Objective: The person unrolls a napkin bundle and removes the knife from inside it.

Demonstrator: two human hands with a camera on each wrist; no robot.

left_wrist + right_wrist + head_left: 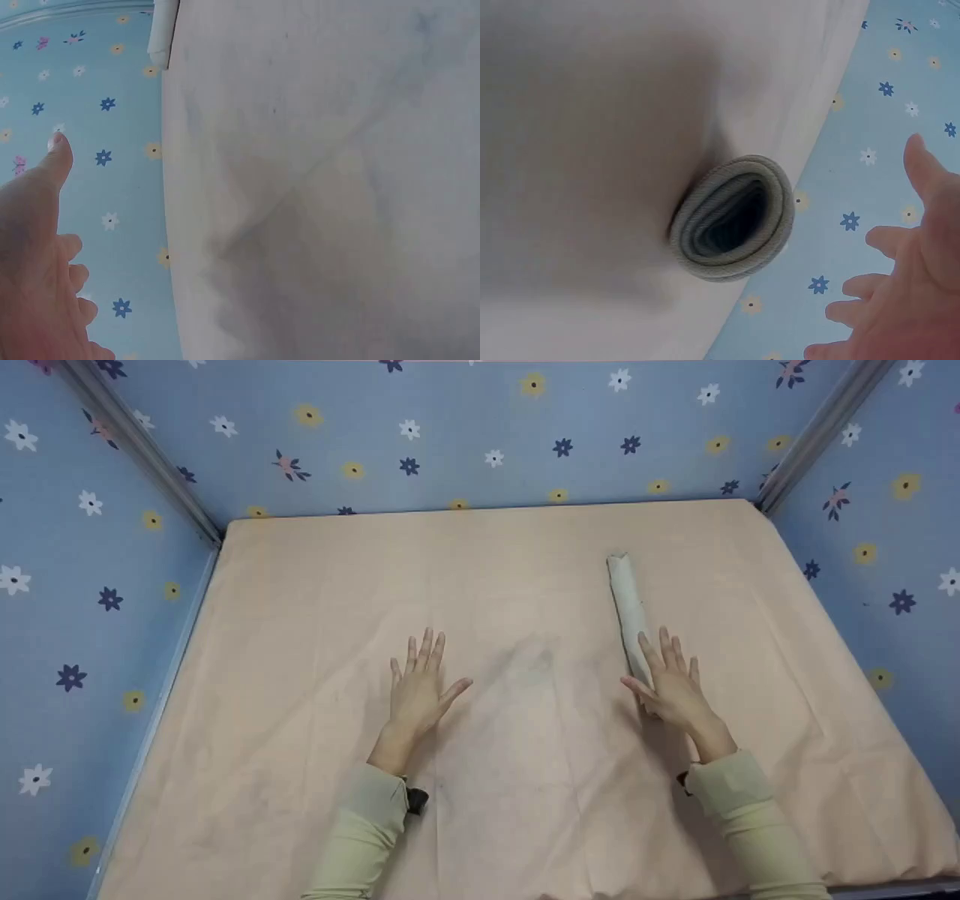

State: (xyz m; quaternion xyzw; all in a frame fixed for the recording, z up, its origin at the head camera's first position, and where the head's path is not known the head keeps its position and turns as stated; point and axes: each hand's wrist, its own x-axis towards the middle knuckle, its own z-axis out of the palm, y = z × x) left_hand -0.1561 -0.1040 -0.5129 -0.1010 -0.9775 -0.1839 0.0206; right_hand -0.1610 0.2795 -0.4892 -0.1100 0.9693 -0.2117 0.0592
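A pale grey-green roll of cloth [628,596] lies lengthwise on the right part of the covered table, its near end partly hidden by my right hand [675,686]. In the right wrist view, the end of the cloth roll [776,225] shows several wound layers around a dark hollow. My right hand is spread above the roll, fingers straight and holding nothing. To the left, my left hand [420,694] is spread over the peach cloth with fingers apart, also holding nothing. A bit of the roll [160,34] appears at the top of the left wrist view.
A wrinkled peach cloth [337,585] covers the table, with a greyish patch near its middle. Blue floral panels [480,427] stand behind and on both sides, with grey metal posts [142,450] at the back corners. Dark wrist straps show at both sleeves.
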